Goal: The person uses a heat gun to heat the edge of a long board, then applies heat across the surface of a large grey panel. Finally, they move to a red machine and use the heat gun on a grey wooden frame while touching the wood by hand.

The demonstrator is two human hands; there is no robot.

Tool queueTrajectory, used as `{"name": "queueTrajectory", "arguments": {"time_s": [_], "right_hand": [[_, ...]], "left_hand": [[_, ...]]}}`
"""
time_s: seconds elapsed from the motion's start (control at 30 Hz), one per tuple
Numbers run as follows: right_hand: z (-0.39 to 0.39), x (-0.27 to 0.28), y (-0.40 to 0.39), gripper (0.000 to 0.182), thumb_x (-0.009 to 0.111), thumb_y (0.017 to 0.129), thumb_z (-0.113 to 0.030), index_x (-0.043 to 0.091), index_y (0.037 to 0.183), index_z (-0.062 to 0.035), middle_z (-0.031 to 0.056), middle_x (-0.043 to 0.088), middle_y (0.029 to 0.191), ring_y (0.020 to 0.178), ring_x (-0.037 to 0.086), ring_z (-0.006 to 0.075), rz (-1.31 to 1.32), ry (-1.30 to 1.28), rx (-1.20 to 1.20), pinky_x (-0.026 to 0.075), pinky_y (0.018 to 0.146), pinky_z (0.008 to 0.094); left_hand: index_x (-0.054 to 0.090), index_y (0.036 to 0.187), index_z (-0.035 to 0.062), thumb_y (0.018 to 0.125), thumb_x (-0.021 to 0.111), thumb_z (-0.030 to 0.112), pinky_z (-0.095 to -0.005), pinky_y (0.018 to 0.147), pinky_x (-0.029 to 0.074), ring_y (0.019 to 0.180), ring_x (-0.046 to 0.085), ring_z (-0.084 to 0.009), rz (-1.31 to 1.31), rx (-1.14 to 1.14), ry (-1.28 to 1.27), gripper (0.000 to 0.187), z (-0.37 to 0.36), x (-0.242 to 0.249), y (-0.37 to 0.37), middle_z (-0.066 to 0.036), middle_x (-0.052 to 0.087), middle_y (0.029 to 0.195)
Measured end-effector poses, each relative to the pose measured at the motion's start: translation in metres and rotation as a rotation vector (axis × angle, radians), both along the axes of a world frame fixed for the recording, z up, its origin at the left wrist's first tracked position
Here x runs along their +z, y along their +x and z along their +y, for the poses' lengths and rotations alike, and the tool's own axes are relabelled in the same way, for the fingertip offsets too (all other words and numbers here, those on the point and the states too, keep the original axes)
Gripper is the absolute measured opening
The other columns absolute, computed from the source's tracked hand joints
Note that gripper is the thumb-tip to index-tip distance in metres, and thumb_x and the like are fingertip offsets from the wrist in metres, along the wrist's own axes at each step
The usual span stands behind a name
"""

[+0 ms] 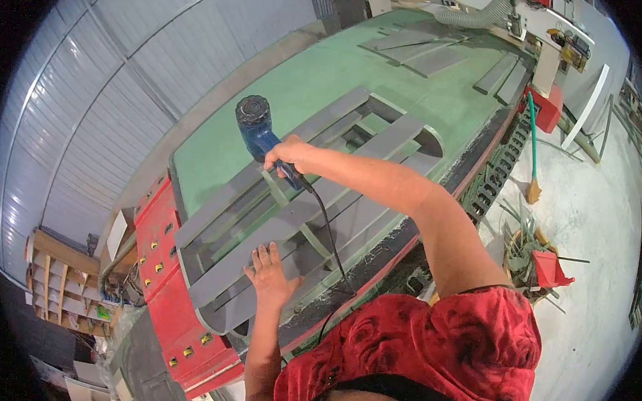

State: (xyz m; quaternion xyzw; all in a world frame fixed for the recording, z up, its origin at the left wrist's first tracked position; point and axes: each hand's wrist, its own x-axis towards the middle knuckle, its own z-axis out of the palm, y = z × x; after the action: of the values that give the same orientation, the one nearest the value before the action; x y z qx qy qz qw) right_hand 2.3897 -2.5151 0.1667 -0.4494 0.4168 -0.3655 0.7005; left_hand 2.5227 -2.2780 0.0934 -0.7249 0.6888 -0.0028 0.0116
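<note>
A blue corded power tool (256, 132) with a dark round end is held by its handle in my right hand (288, 157), above the far side of a grey slatted frame. Its black cord hangs down across the slats. The grey frame (292, 212) has long parallel boards joined by crosspieces and lies on the green table top (215, 160). My left hand (269, 271) rests with fingers spread on a near board of the frame, holding nothing.
Loose grey strips (434, 60) lie at the table's far end, below machinery with a grey hose (479, 17). The red table end (167, 273) is at the left. On the floor at right are a broom (533, 188), offcuts and a red dustpan (547, 269).
</note>
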Motion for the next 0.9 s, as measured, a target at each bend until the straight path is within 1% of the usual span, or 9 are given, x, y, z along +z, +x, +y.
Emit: {"name": "queueTrajectory", "arguments": {"time_s": [0.1, 0.23, 0.33, 0.37, 0.47, 0.53, 0.73, 0.9], "right_hand": [[-0.004, 0.0, -0.005, 0.024, 0.072, 0.055, 0.002, 0.054, 0.07, 0.0067, 0.0144, 0.053, 0.066, 0.045, 0.051, 0.0232, 0.018, -0.006, -0.017, 0.041, 0.038, 0.0359], [-0.011, 0.001, -0.031, 0.026, 0.072, 0.056, 0.003, 0.054, 0.075, 0.0077, 0.0129, 0.053, 0.07, 0.049, 0.052, 0.0214, -0.035, 0.008, -0.058, 0.044, 0.038, 0.033], [-0.017, 0.004, -0.055, 0.023, 0.069, 0.059, 0.005, 0.053, 0.075, 0.0082, 0.0131, 0.053, 0.066, 0.046, 0.051, 0.0208, -0.044, -0.02, -0.058, 0.043, 0.038, 0.0329], [-0.016, 0.008, -0.063, 0.022, 0.069, 0.059, 0.005, 0.053, 0.075, 0.0082, 0.0131, 0.053, 0.064, 0.045, 0.051, 0.0206, -0.035, -0.024, -0.094, 0.043, 0.039, 0.0327], [-0.022, 0.012, -0.083, 0.02, 0.068, 0.06, 0.004, 0.053, 0.074, 0.008, 0.0129, 0.053, 0.062, 0.044, 0.051, 0.0203, -0.003, -0.042, -0.149, 0.043, 0.039, 0.0324], [-0.025, 0.01, -0.092, 0.02, 0.068, 0.06, 0.004, 0.054, 0.073, 0.0078, 0.0127, 0.053, 0.061, 0.044, 0.051, 0.0201, 0.019, -0.049, -0.16, 0.043, 0.039, 0.0323], [-0.025, 0.009, -0.103, 0.021, 0.07, 0.059, 0.001, 0.056, 0.074, 0.0062, 0.0116, 0.054, 0.063, 0.046, 0.052, 0.0192, 0.085, -0.024, -0.206, 0.045, 0.042, 0.0317], [-0.033, 0.001, -0.104, 0.022, 0.07, 0.058, -0.001, 0.056, 0.074, 0.0056, 0.0111, 0.055, 0.064, 0.048, 0.052, 0.019, 0.056, -0.033, -0.182, 0.046, 0.044, 0.0325]], "left_hand": [[0.025, 0.135, 0.0042, 0.058, 0.076, 0.041, -0.0619, 0.098, 0.02, 0.129, 0.026, -0.0364, -0.034, 0.001, 0.009, 0.1, -0.003, -0.003, 0.0, -0.021, 0.028, 0.138], [0.026, 0.135, 0.004, 0.056, 0.077, 0.041, -0.0637, 0.096, 0.022, 0.128, 0.027, -0.0369, -0.053, 0.005, 0.02, 0.101, -0.002, 0.0, 0.0, -0.021, 0.028, 0.137], [0.023, 0.136, 0.0049, 0.055, 0.077, 0.042, -0.0625, 0.096, 0.023, 0.13, 0.024, -0.0358, -0.061, 0.009, 0.039, 0.105, -0.002, 0.001, 0.001, -0.02, 0.026, 0.139], [0.023, 0.136, 0.0049, 0.055, 0.077, 0.042, -0.0625, 0.096, 0.023, 0.13, 0.024, -0.0358, -0.058, 0.014, 0.031, 0.105, -0.002, 0.003, 0.0, -0.02, 0.026, 0.139], [0.023, 0.136, 0.0044, 0.054, 0.077, 0.043, -0.0635, 0.095, 0.025, 0.129, 0.024, -0.0368, -0.06, 0.018, 0.063, 0.106, -0.003, 0.006, -0.002, -0.022, 0.026, 0.138], [0.025, 0.135, 0.0031, 0.054, 0.077, 0.043, -0.0656, 0.093, 0.025, 0.128, 0.026, -0.0392, -0.043, 0.002, 0.058, 0.105, -0.004, 0.005, 0.0, -0.023, 0.028, 0.137], [0.026, 0.135, 0.0027, 0.053, 0.078, 0.043, -0.066, 0.092, 0.026, 0.128, 0.026, -0.0394, -0.021, -0.001, 0.052, 0.105, -0.004, 0.005, 0.0, -0.023, 0.028, 0.136], [0.026, 0.135, 0.0029, 0.054, 0.078, 0.041, -0.0662, 0.092, 0.026, 0.129, 0.025, -0.0393, -0.021, 0.004, 0.064, 0.104, -0.003, 0.009, -0.003, -0.023, 0.027, 0.137]]}}
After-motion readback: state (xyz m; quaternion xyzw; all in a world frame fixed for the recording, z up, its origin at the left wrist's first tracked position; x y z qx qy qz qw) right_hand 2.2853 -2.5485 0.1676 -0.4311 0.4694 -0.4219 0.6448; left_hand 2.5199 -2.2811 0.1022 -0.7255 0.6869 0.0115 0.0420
